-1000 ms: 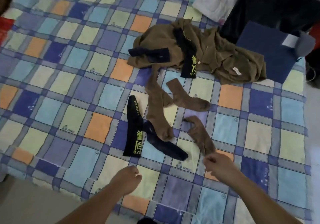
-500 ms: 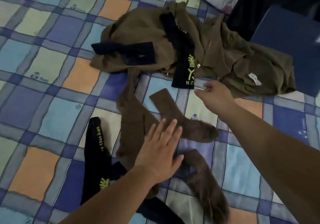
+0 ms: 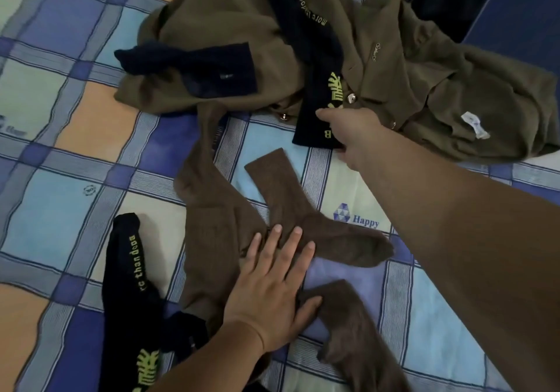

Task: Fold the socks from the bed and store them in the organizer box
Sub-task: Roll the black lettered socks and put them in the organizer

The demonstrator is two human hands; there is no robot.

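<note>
Centrally, the left hand (image 3: 274, 297) lies flat, fingers straight, on a brown sock (image 3: 306, 216); the right hand (image 3: 351, 132) grips the black sock (image 3: 318, 94) at upper centre.

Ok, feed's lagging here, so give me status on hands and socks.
Left hand flat on brown socks. Right hand has a grip on the black sock lying across the olive shirt. Nothing folded yet; shirt under that sock.
</note>
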